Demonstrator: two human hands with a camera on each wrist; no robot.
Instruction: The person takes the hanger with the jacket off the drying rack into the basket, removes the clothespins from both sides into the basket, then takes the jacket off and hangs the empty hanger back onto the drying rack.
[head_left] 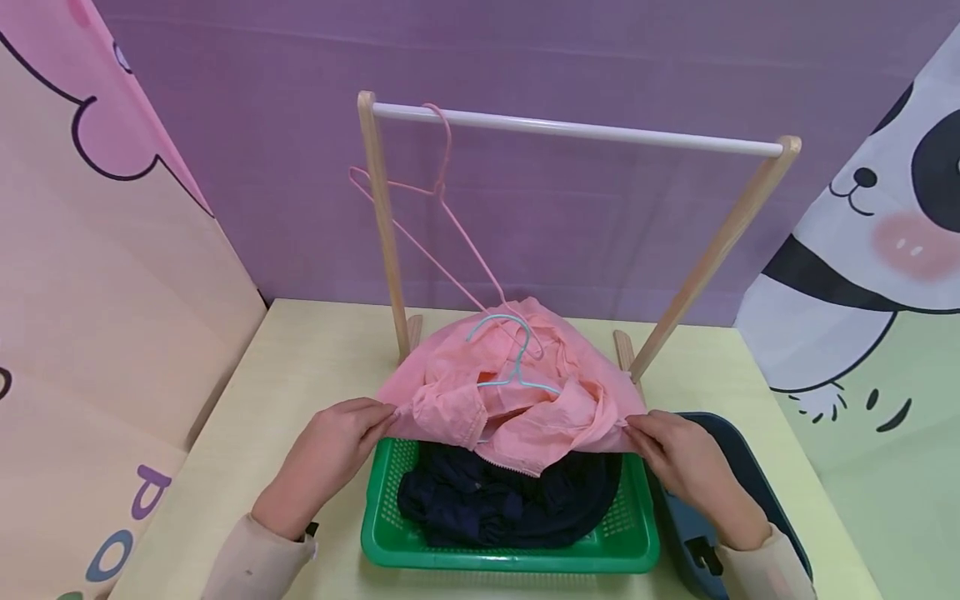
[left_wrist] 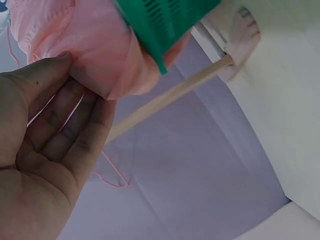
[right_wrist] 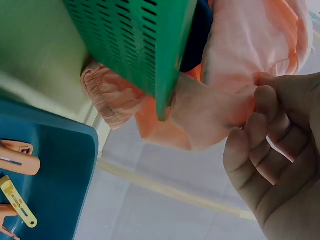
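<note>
A pink zip-up jacket (head_left: 442,400) spreads over the far half of a green basket (head_left: 510,560), with a light-blue hanger (head_left: 517,367) in its neck opening, the hook sticking up. My left hand (head_left: 330,454) pinches the jacket's left side between thumb and fingers; the left wrist view shows the thumb (left_wrist: 47,75) on the pink cloth. On the opposite side my right hand (head_left: 693,467) pinches the cloth too, fingertips (right_wrist: 250,130) at its edge in the right wrist view. One pink cuffed sleeve (right_wrist: 107,95) hangs down outside the basket.
Dark navy clothing (head_left: 510,500) lies in the basket. Behind stands a wooden rack with a white rod (head_left: 577,129); a pink hanger (head_left: 442,179) hangs at its left end, its lower part overlapping the jacket. A dark blue bin (head_left: 750,458) with several clips sits at the right.
</note>
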